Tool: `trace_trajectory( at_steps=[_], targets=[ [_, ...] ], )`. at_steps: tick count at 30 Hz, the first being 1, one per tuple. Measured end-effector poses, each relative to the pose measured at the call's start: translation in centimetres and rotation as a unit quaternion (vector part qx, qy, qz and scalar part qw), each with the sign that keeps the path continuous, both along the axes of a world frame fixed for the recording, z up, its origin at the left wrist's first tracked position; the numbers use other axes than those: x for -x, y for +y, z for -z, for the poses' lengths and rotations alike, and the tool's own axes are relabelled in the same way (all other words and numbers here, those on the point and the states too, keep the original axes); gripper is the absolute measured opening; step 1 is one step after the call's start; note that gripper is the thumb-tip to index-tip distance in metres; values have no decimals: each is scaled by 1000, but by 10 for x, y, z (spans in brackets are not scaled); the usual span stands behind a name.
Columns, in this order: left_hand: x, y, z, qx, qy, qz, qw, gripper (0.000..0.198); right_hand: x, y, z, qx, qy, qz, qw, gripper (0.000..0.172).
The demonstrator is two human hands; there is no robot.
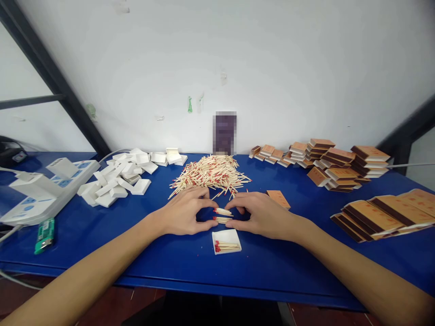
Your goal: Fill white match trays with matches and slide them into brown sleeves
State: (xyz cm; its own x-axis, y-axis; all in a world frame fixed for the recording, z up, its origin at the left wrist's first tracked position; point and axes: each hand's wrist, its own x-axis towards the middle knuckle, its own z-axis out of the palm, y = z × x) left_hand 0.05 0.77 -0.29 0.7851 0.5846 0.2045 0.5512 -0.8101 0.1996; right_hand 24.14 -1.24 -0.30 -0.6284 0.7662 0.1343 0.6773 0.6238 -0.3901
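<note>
My left hand (185,210) and my right hand (265,215) face each other over the blue table. Between their thumbs and index fingertips are two small groups of matches (223,212), one behind the other. The red heads point toward my left hand, the bare ends toward my right. The fingertips touch the ends of the groups, thumbs at the near one and index fingers at the far one. Just in front sits a white matchbox tray (231,235) with several matches lying along its near side. Behind my hands spreads a big heap of loose matches (212,172).
White matchbox trays (118,176) are piled at the left, beside a power strip (78,181) and a green packet (45,235). Matchbox sleeves (336,163) stand in stacks at the right, with more (387,213) nearer. One sleeve (278,198) lies behind my right hand.
</note>
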Motion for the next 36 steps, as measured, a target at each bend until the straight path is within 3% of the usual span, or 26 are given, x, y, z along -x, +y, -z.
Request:
trace_trajectory(
  at_steps=[9,28,36],
  targets=[
    [-6,-2,2,22,-29,-17,999,16,6,-1,8,-15,51,-10,999,15],
    [-10,0,0,4,4,-17,1000,15,12,6,26,-91,126,-61,986,16],
    [-11,-3,5,-16,11,-31,999,14,14,5,22,-113,151,-66,980,16]
  ],
)
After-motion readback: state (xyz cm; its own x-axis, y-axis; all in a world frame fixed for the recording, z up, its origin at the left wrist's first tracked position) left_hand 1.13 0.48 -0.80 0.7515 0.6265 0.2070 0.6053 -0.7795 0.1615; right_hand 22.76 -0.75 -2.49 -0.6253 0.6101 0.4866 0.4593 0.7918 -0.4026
